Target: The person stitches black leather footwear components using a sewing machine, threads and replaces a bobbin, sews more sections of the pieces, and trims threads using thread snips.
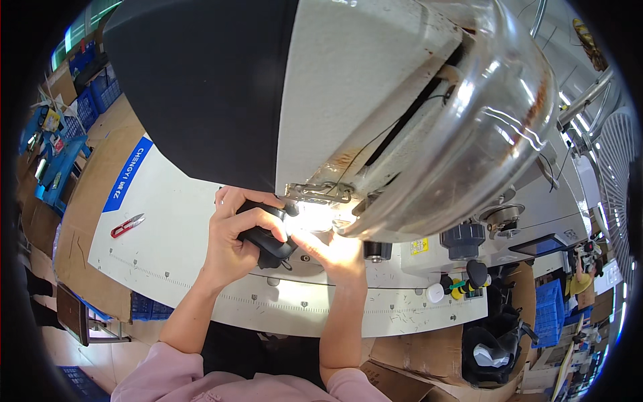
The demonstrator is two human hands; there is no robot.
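Note:
A sewing machine's pale head (355, 87) looms over the white bed, a black panel covering its left part and a clear plastic guard on its right. Under the needle area, where a bright lamp glares, lies a curved, padded black piece (271, 246). My left hand (231, 242) grips it from the left, with fingers bent over its top. From the right, my right hand (341, 258) pinches the edge of the same piece beside the light. Glare washes out the right fingertips and the needle.
Red-handled thread snips (127, 226) lie on the left of the table. Bobbins and a white cap (435, 293) sit near its right front edge. A cardboard box (429, 348) with black pieces stands below right. Blue crates (550, 311) and a fan (619, 181) are farther right.

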